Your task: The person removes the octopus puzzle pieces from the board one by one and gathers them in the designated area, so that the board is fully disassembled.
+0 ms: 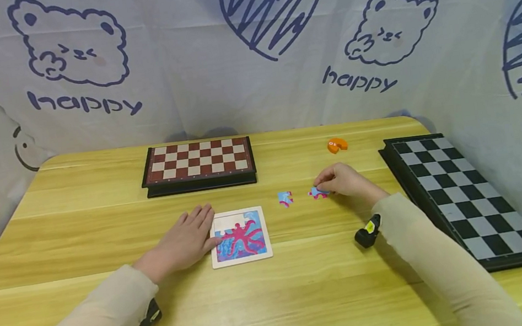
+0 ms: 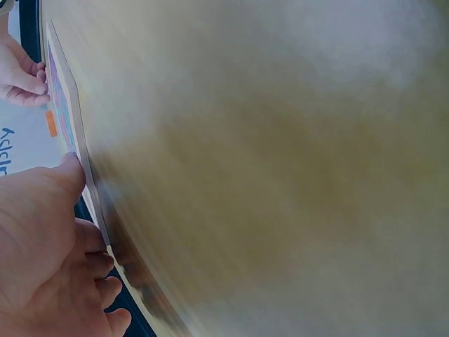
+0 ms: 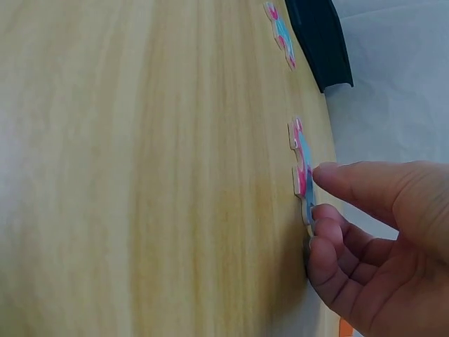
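Observation:
A white-framed puzzle board (image 1: 243, 262) with a pink octopus picture lies on the table, its upper left part bare white. My left hand (image 1: 184, 242) rests flat beside it, thumb on its left edge; the left wrist view shows the thumb of that hand (image 2: 42, 239) on the frame (image 2: 78, 133). My right hand (image 1: 346, 181) pinches a blue and pink puzzle piece (image 1: 318, 193) at the table top. In the right wrist view the thumb and curled fingers of that hand (image 3: 386, 239) are at this piece (image 3: 302, 165). Another piece (image 1: 285, 198) lies between board and right hand.
A red and white chessboard box (image 1: 201, 183) stands behind the puzzle board. On the right is a black and white chessboard (image 1: 471, 194). An orange object (image 1: 337, 145) lies behind my right hand. A printed cloth (image 1: 206, 92) hangs behind the table (image 1: 310, 301).

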The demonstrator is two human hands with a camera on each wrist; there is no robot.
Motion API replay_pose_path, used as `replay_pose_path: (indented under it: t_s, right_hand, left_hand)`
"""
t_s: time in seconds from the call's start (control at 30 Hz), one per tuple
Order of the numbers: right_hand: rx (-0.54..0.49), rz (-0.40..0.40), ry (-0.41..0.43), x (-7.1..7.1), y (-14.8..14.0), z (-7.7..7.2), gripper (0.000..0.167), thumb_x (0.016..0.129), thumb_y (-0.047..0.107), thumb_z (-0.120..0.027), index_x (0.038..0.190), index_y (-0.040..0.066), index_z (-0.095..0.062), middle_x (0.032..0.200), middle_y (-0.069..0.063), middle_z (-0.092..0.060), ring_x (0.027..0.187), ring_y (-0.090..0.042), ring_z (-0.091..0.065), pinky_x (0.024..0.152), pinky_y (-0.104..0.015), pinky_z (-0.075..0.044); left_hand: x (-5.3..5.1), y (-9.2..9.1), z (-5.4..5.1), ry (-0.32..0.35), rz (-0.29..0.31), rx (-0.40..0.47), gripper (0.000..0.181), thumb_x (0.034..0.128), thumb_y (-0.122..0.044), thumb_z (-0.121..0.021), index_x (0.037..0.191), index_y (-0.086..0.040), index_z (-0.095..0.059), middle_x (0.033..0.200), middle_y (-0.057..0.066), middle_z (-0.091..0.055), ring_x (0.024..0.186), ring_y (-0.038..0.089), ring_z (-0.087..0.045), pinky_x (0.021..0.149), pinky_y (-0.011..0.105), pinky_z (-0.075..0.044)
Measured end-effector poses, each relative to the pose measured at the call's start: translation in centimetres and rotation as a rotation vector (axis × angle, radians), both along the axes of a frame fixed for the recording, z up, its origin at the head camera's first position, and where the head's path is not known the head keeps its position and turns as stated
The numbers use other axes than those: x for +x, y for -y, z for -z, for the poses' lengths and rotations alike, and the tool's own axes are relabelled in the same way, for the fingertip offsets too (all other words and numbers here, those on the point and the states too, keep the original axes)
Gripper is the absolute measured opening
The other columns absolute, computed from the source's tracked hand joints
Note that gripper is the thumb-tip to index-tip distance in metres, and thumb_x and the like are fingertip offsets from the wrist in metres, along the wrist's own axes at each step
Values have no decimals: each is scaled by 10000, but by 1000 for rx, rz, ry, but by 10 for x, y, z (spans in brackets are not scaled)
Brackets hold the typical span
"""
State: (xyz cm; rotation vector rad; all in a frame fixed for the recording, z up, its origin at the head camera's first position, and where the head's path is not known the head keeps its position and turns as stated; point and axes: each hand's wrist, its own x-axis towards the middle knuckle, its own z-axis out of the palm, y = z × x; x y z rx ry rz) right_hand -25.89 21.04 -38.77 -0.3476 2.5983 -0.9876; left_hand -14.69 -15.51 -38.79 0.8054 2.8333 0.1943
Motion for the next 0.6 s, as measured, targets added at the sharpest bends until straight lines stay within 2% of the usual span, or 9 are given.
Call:
replay_pose_path:
  t_s: [0.17,0.27,0.43,0.6]
  right_hand:
    - [-14,-8,-11,0,2,-2,176,907,110,-590,1026,7,-669,839,-67,-611,654,-175,-484,587,-275,-449]
    - [-23,-24,-49,2,9,-6,179,901,132,-602,1013,13,-673,788,-58,-581,631,-180,-467,555,-274,-420]
    - [-32,-97,-131,9,29,-16,187,891,135,-608,1012,11,-679,772,-42,-556,617,-179,-458,511,-276,-400]
    - [-73,-168,-134,16,53,-21,173,871,89,-618,1010,5,-676,782,-36,-580,625,-169,-472,527,-269,-423]
  left_hand:
    - [0,0,1,2,0,-11,650,981,-362,-411,1402,103,-242,1462,255,-199,1338,396,-164,1064,519,-148]
    - [0,1,1,2,2,-17,651,980,-363,-413,1400,105,-245,1461,256,-202,1337,398,-167,1063,519,-152]
    - [0,1,1,9,0,-15,650,982,-362,-409,1401,106,-240,1462,257,-198,1337,400,-163,1063,520,-151]
    - [-1,0,1,8,2,-9,647,984,-359,-404,1402,105,-237,1463,256,-195,1338,398,-158,1063,519,-151]
